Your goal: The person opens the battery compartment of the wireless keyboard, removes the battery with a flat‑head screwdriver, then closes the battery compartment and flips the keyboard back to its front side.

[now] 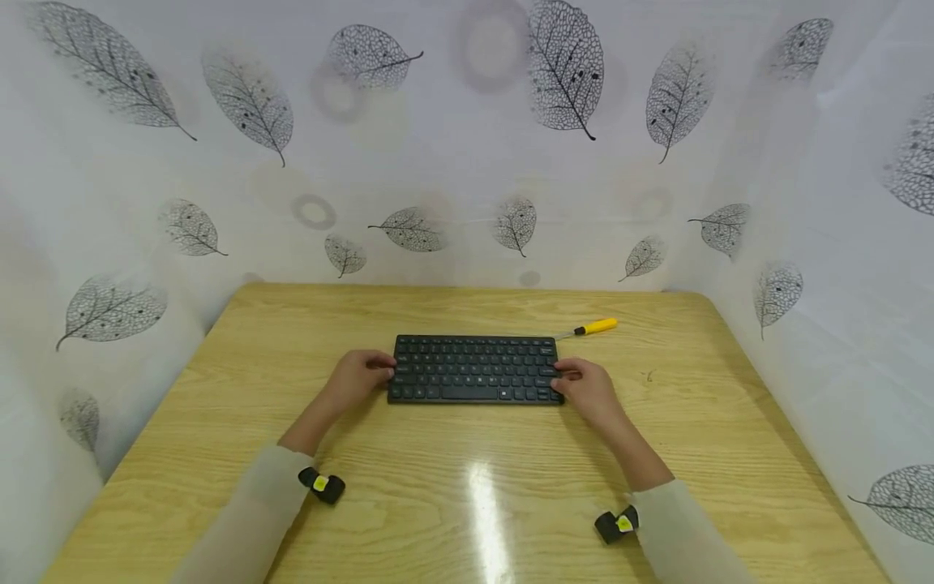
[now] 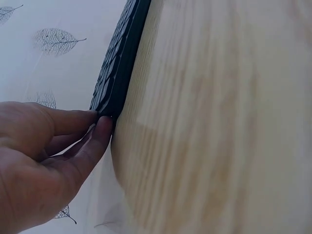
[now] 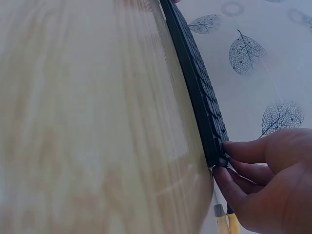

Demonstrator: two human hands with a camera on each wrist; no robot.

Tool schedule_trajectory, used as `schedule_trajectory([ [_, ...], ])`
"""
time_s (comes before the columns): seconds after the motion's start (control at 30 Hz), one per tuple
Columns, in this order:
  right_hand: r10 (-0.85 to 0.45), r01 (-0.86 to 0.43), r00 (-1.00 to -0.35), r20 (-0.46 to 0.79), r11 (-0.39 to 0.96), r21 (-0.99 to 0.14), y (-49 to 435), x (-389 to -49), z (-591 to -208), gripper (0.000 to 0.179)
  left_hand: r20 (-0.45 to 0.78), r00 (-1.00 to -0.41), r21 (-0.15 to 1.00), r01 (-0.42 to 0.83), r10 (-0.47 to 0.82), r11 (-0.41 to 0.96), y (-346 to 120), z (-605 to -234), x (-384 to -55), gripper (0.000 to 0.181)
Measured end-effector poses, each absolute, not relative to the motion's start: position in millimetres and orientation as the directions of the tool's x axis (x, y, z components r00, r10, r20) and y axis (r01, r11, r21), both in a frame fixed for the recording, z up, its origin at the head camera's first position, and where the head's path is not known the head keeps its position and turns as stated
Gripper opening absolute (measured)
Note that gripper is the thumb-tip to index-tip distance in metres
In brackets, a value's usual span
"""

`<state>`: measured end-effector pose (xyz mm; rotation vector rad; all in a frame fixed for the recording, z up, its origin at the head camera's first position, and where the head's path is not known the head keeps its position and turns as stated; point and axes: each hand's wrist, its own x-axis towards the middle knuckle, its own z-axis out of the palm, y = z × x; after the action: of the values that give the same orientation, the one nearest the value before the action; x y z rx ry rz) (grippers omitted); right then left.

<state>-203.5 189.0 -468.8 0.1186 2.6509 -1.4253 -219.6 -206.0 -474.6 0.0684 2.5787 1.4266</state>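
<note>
A black compact keyboard (image 1: 474,371) lies on the table with its space bar side toward me. My left hand (image 1: 355,378) grips its left end; in the left wrist view the thumb (image 2: 101,130) and index finger (image 2: 73,121) meet at the keyboard's corner. At the opposite end, my right hand (image 1: 593,394) pinches the right edge, and the right wrist view has its fingertips on the top side with the thumb (image 3: 228,184) at the end face. Just behind the keyboard's back right corner lies a screwdriver (image 1: 600,326) with a yellow handle and thin metal shaft.
The light wood table (image 1: 409,487) runs back to a white curtain (image 1: 452,162) printed with dark leaves, which also closes off both sides. Black straps with small devices sit at both sleeve cuffs.
</note>
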Motion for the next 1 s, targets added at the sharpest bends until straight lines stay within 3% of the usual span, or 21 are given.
schedule_trajectory([
  [1.0, -0.014, 0.137, -0.982, -0.186, 0.622, -0.771, 212, -184, -463, 0.037, -0.186, -0.968, 0.838, -0.067, 0.167, 0.541, -188, -474, -199, 0.020],
])
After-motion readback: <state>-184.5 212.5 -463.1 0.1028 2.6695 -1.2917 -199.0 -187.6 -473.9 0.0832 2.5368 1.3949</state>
